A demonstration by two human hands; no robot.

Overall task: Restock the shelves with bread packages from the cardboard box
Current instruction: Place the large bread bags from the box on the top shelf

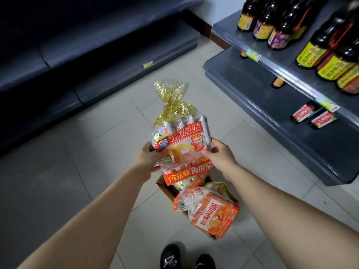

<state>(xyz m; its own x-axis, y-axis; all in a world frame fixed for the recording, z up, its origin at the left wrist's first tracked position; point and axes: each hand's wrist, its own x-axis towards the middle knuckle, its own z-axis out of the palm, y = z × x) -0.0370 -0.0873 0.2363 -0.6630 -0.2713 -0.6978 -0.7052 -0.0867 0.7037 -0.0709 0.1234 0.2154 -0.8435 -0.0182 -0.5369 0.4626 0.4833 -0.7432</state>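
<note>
Currently: one bread package (184, 144) held in both hands above the cardboard box (165, 188).

Left hand (147, 158) grips the package's left edge, fingers curled behind it. Right hand (218, 155) grips the right edge, thumb on the printed front. The package is upright, off the floor, its gold-foil top (172, 98) tied and pointing away from the person. The open box stands on the tiled floor (77, 152), in the aisle between the dark shelf unit (116, 55) at left and the grey shelf unit (262, 90) at right. An orange bread package (211, 212) lies tilted over the box's near rim, with further packages beneath it. Dark bottles with yellow labels (314, 53) stand on the right unit's upper shelf. Black shoes (171, 257) are on the floor near the box.
</note>
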